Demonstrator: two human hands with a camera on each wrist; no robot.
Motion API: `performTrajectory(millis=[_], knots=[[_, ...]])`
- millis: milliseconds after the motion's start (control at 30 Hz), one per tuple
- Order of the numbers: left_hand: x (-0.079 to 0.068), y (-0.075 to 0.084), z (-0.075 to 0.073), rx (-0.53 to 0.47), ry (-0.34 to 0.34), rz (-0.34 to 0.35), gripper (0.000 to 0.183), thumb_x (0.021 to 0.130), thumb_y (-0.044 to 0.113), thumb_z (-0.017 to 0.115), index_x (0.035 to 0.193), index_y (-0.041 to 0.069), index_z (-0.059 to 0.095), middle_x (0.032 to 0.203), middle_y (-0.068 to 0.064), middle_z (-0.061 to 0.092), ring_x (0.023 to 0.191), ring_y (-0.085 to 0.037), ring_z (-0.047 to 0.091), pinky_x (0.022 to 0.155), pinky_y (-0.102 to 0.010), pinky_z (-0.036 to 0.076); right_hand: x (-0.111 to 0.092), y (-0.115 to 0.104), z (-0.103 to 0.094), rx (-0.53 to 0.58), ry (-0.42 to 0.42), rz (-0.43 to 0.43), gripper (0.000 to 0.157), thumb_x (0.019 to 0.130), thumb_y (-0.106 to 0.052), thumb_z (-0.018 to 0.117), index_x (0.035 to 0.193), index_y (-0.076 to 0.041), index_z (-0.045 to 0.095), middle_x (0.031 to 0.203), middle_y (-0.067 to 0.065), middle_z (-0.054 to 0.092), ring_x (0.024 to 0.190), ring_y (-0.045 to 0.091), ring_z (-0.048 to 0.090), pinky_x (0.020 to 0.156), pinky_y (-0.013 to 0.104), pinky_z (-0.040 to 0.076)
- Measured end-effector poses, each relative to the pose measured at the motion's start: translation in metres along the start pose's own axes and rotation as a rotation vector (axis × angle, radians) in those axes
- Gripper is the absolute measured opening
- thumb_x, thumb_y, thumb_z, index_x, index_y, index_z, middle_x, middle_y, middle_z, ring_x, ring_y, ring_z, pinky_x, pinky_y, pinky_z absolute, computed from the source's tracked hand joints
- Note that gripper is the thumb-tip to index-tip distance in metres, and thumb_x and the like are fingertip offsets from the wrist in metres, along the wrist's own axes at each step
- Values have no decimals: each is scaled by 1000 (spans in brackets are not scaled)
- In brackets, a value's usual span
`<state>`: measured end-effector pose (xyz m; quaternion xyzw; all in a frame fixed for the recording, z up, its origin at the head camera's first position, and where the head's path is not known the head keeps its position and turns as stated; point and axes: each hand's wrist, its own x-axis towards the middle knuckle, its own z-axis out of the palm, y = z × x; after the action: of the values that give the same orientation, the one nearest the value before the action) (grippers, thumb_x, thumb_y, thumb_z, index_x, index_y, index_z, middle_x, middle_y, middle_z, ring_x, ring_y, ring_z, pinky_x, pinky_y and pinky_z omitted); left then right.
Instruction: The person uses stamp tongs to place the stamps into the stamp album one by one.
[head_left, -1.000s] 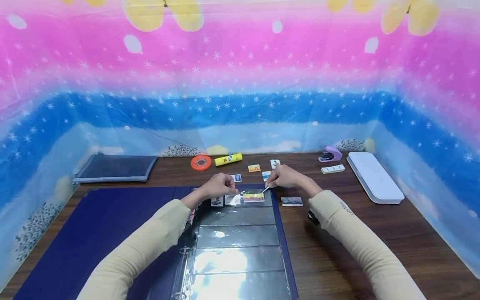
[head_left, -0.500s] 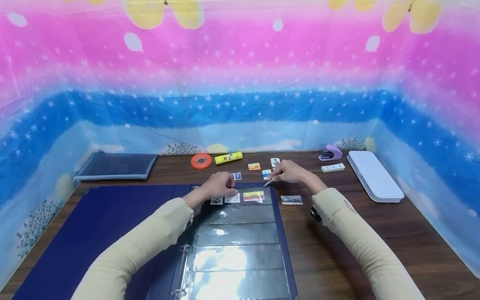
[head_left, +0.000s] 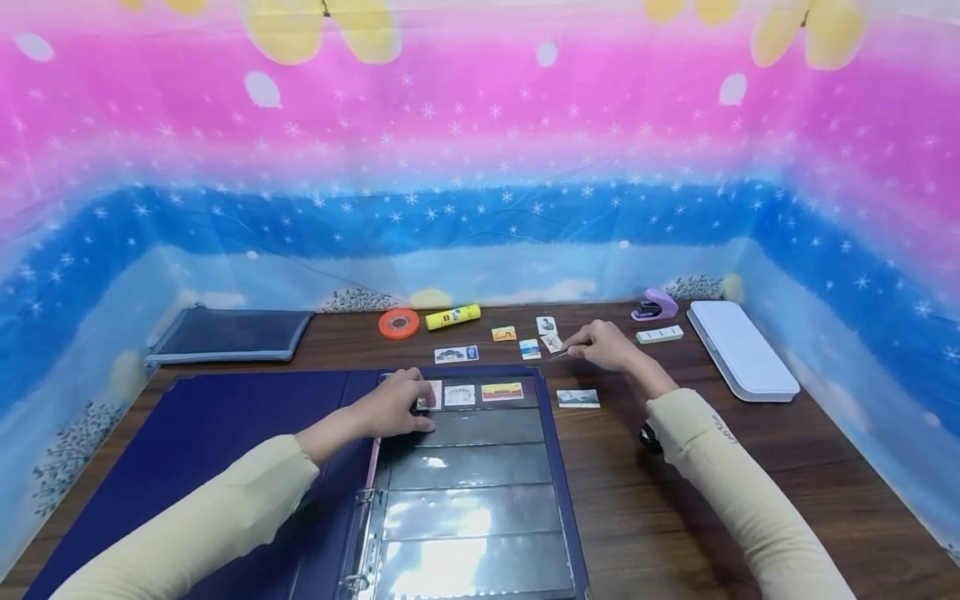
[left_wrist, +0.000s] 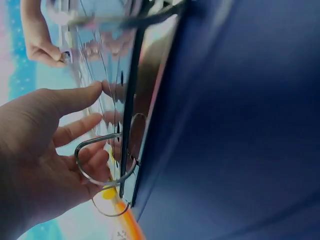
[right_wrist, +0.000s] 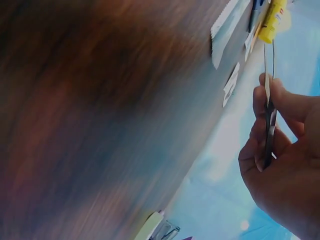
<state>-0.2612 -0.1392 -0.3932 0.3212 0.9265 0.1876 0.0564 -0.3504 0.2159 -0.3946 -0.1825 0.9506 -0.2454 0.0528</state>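
Note:
An open navy ring binder lies on the table, holding a page of clear strip pockets. Three stamps sit along the top strip: a yellow-and-red stamp, a pale stamp and one partly covered by my left fingers. My left hand rests at the page's upper left with fingers loosely bent; in the left wrist view its fingertips touch or nearly touch the page beside the metal rings. My right hand pinches a pair of tweezers, their tips apart and near loose stamps beyond the binder's top edge.
Several loose stamps, such as a blue one and a grey one, lie around the binder's top right. Behind are orange tape, a glue stick, a purple stapler, a white case and a mesh pouch.
My left hand has slid left and toward me, uncovering stamps in the top strip. The right hand has drawn the tweezers away from the yellow-and-red stamp, to the right past the binder's edge.

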Motion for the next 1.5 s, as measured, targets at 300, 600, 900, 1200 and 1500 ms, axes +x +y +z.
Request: performTrajectory(millis=[300, 600, 900, 1200, 1500], knots=[[-15, 11, 7, 124, 59, -23, 26, 77, 21, 74, 98, 6, 69, 97, -7, 62, 90, -23, 57, 79, -40, 45, 18, -36, 22, 68, 24, 31, 24, 95, -15, 53, 111, -7, 68, 93, 15, 69, 48, 11, 34, 54, 26, 34], [-13, 15, 13, 25, 76, -90, 24, 76, 15, 75, 96, 4, 68, 94, -8, 62, 90, -24, 56, 83, -42, 43, 33, -47, 25, 28, 71, 109, 27, 96, -18, 50, 114, -7, 67, 92, 16, 69, 46, 10, 33, 51, 26, 32], [-8, 14, 11, -17, 7, -149, 19, 73, 14, 76, 86, 7, 64, 87, -5, 59, 88, -22, 52, 81, -42, 40, 31, -19, 9, -60, 86, 212, 27, 95, -18, 51, 113, -6, 67, 109, 16, 68, 61, 17, 50, 62, 31, 38], [0, 7, 3, -30, -99, -103, 27, 74, 14, 75, 94, 6, 59, 84, -5, 56, 77, -15, 50, 72, -31, 37, 34, -16, 13, -13, 62, 216, 24, 94, -16, 54, 106, -3, 70, 113, 18, 66, 84, 24, 61, 67, 30, 42], [4, -2, -5, -152, -167, -95, 28, 73, 14, 78, 91, 5, 59, 86, -7, 56, 75, -14, 47, 70, -27, 40, 33, -27, 4, 27, 131, 152, 26, 94, -15, 51, 109, -2, 68, 106, 19, 68, 49, 12, 37, 55, 28, 34]])
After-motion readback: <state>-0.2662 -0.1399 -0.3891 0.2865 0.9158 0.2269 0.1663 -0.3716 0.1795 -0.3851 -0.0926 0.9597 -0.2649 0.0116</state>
